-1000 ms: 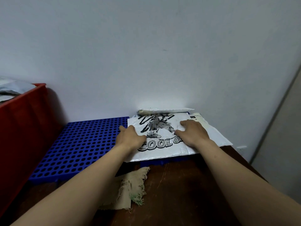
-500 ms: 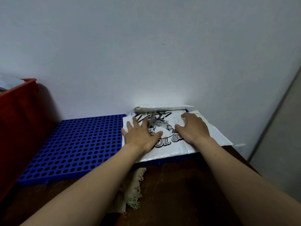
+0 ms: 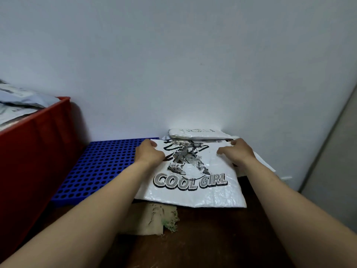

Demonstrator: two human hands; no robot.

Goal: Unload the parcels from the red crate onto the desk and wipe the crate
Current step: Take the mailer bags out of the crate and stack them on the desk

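A white plastic parcel (image 3: pixel 193 182) printed with a figure and "COOL GIRL" lies at the right end of the blue perforated board (image 3: pixel 100 171), its near edge hanging over the dark wooden desk (image 3: pixel 212 238). My left hand (image 3: pixel 149 153) grips the parcel's far left corner. My right hand (image 3: pixel 237 151) grips its far right corner. The red crate (image 3: pixel 34 151) stands at the left with grey parcels (image 3: pixel 19 105) piled above its rim. A beige cloth (image 3: pixel 152 219) lies on the desk, partly under the parcel and my left forearm.
Another white parcel (image 3: pixel 199 133) lies against the wall behind the printed one, with more flat packets under it to the right (image 3: pixel 264 163). The white wall closes off the back. The desk's right edge drops off near a grey panel (image 3: pixel 332 171).
My hands went from pressing flat on the printed parcel to gripping its far corners. The parcel has come nearer to me, so its whole print now shows.
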